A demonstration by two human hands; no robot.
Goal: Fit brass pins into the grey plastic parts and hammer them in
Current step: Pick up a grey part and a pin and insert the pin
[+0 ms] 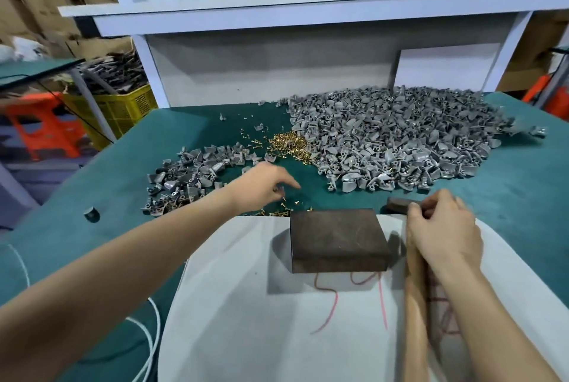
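White cloth lies on the green table. Behind it sits a big heap of grey parts. On the cloth rests a dark block, and the right hand grips the hammer beside it. Left hand reaches over loose brass pins; I can't tell if it holds one

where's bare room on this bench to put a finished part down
The white cloth on the near side of the dark brown block is bare. So is the green mat left of the small heap of grey plastic parts. Crowded: the large grey parts pile and loose brass pins by the left hand.
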